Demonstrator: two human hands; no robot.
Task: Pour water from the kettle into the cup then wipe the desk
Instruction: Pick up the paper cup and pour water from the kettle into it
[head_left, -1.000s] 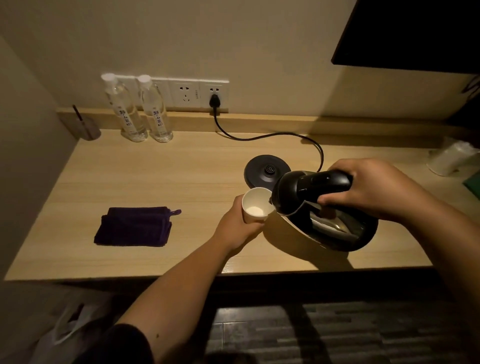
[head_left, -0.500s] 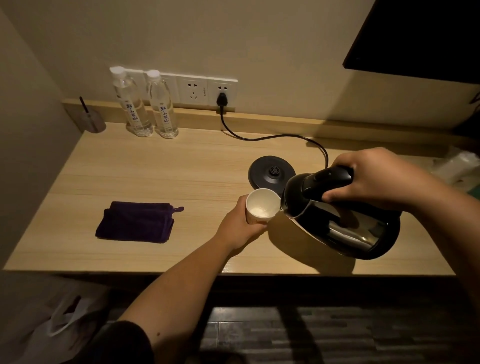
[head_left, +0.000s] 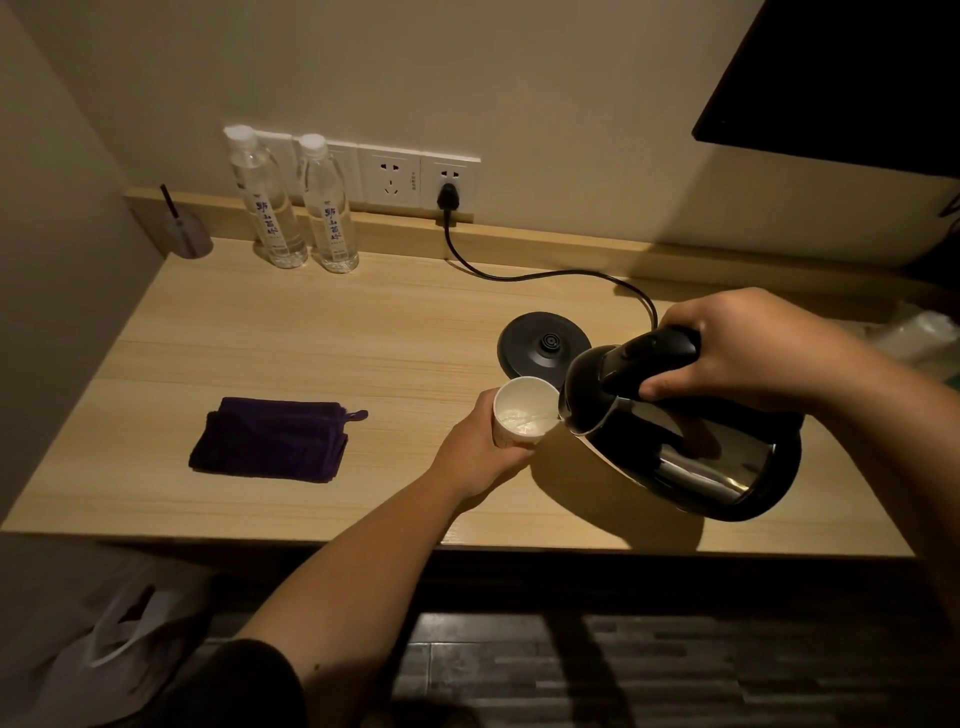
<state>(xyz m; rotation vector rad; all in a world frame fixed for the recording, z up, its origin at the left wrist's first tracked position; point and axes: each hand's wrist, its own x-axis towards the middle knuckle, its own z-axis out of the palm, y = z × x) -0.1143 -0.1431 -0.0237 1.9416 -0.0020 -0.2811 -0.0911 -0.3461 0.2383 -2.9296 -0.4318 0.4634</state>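
Above the desk (head_left: 311, 338), right hand (head_left: 748, 353) grasps tilted kettle (head_left: 685, 441) by its handle, spout at cup (head_left: 522, 415) rim; left hand (head_left: 483, 447) clasps cup. Folded cloth (head_left: 270, 439) lies left.

The scene is dim and warm-toned, lit from above and somewhat to the left, so the bench (head_left: 311, 343) is the brightest surface. The kettle (head_left: 685, 447) throws a soft dark shadow onto the bench below and left of itself, and its steel side carries streaky reflections. A broad shadow darkens the wall to the right of the kettle. The floor below the bench is nearly black. Wide-angle distortion bows the bench's edges. Detail smears toward the corners.
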